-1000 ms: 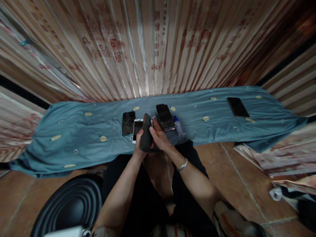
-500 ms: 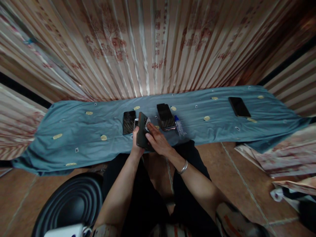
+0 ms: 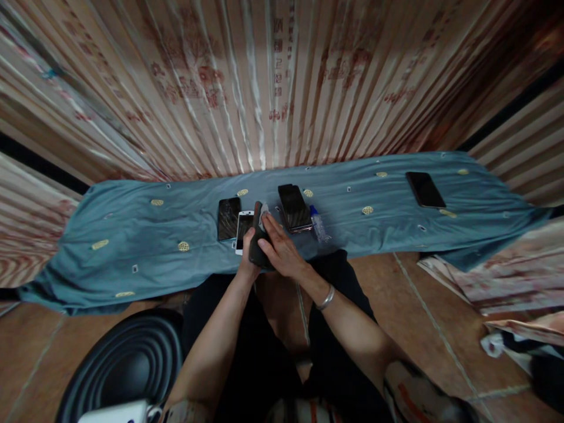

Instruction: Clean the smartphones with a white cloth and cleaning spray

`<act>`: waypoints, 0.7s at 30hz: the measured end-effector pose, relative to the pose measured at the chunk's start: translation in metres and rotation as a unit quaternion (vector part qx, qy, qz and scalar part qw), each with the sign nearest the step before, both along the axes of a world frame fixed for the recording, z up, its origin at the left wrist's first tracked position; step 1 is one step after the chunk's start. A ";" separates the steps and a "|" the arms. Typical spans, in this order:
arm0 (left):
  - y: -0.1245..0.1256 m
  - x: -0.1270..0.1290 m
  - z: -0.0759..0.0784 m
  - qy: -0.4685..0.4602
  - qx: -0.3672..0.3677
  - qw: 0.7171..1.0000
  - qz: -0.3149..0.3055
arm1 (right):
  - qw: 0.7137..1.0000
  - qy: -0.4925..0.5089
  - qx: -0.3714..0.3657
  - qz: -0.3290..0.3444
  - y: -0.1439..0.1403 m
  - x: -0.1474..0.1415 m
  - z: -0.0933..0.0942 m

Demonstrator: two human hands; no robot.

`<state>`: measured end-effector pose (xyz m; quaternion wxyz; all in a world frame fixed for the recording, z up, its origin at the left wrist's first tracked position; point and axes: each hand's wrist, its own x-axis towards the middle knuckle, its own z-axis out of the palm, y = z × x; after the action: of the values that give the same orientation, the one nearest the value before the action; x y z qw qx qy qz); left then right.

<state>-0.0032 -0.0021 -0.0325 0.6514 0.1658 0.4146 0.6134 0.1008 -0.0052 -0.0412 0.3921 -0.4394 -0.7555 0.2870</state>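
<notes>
Left hand (image 3: 247, 265) has a closed grip around a dark phone (image 3: 257, 238), held on edge just above the near rim of the surface, and the right hand (image 3: 282, 254) lies flat against its face, fingers pressing a small pale cloth (image 3: 264, 211) near the top end, so the grip there is a press, not a clasp. It looks like wiping, mid-way on this handset. Just left lie a white phone (image 3: 244, 229) and a cracked black phone (image 3: 229, 218); just right a stacked dark phone (image 3: 294, 207) and a little spray bottle (image 3: 318, 224). Far right, alone on the blue cloth (image 3: 132, 235), another black phone (image 3: 425, 189). Which of those are done, I cannot tell.
</notes>
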 end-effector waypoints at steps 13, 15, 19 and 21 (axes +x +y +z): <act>-0.003 0.004 -0.001 0.010 -0.024 1.000 -0.011 | 1.000 0.001 0.011 0.007 -0.003 0.006 0.014; -0.003 0.002 0.001 0.009 -0.031 0.999 -0.010 | 1.000 -0.001 0.018 0.017 -0.005 0.005 0.014; -0.003 0.001 -0.001 0.019 -0.026 0.999 -0.010 | 0.999 -0.002 0.030 0.026 -0.007 0.004 0.013; -0.002 0.001 -0.004 0.027 -0.015 0.999 -0.011 | 0.999 -0.002 0.033 0.026 -0.007 0.005 0.013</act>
<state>-0.0025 -0.0045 -0.0360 0.6491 0.1764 0.4394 0.5954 0.1058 -0.0125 -0.0277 0.3974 -0.4070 -0.7765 0.2711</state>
